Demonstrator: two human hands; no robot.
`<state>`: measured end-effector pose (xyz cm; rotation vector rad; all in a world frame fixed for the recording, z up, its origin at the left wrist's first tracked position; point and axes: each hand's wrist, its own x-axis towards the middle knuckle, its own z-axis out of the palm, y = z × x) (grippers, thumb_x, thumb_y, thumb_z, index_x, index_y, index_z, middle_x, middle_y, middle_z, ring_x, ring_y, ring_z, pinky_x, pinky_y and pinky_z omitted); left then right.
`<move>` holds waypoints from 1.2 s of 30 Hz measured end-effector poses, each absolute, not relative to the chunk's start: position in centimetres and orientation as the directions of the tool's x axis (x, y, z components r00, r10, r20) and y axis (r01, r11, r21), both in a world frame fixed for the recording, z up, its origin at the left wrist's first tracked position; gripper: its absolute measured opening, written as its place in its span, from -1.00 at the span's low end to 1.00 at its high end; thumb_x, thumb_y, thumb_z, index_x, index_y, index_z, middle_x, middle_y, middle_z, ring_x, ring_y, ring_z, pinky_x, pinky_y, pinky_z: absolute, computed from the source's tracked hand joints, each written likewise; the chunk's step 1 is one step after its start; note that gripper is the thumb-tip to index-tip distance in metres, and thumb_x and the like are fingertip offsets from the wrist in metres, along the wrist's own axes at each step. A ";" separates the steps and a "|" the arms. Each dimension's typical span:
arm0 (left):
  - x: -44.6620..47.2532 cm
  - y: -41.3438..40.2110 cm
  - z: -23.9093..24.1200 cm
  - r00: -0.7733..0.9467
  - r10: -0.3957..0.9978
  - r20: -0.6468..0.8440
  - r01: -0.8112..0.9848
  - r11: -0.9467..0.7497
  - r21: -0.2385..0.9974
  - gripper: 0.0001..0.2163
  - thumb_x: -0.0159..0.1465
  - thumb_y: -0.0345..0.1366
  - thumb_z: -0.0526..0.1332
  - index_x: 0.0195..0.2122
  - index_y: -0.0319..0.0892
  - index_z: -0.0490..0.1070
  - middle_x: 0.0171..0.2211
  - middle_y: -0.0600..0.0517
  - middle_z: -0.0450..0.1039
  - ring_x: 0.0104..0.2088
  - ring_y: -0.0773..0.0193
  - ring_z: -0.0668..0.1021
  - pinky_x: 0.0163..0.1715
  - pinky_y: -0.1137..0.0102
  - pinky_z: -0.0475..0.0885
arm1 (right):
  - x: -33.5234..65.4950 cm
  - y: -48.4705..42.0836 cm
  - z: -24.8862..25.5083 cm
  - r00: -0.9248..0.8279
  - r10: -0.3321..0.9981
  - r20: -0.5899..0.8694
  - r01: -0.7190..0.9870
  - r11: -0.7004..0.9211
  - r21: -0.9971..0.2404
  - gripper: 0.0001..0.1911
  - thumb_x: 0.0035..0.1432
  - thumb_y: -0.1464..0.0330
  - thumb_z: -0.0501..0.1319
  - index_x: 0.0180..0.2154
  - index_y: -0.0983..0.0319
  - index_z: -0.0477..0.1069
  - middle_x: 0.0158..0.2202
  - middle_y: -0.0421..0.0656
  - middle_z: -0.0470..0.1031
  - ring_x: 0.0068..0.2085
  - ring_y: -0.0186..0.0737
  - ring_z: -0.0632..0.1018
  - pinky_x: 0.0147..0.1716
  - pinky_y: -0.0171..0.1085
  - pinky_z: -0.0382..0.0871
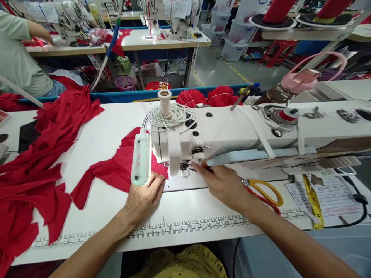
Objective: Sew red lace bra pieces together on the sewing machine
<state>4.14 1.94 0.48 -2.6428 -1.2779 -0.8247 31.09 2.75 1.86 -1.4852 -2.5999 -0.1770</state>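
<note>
My left hand (146,195) lies at the near edge of a red cloth piece (117,168), its fingers together on the cloth just left of the needle area. A pale lamp or cover (141,158) hides some of those fingertips. My right hand (224,183) reaches in from the right, fingers closed beside the presser foot (184,173) of the white sewing machine (232,127). Something small and dark shows at its fingers, too unclear to name. Below the machine arm, scissors (268,193) with yellow and red handles lie behind my right wrist.
A long heap of red cloth (37,166) covers the table's left side. Red bundles (204,96) lie behind the machine. A printed ruler (185,226) runs along the front edge. A yellow tape measure (313,204) and paper (337,197) lie right. Another person (21,58) sits far left.
</note>
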 end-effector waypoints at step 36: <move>4.1 1.8 0.4 0.472 0.761 0.445 0.788 -0.590 0.174 -0.88 0.31 -0.38 0.19 -0.13 -0.20 0.41 -0.23 -0.05 0.52 -0.24 0.12 0.54 -0.22 0.24 0.33 | 26.6 3.1 0.0 -0.590 0.725 0.356 0.761 0.646 -0.055 -0.75 0.18 0.62 0.08 -0.40 0.23 0.44 -0.38 -0.13 0.31 -0.32 -0.22 0.34 -0.41 -0.28 0.17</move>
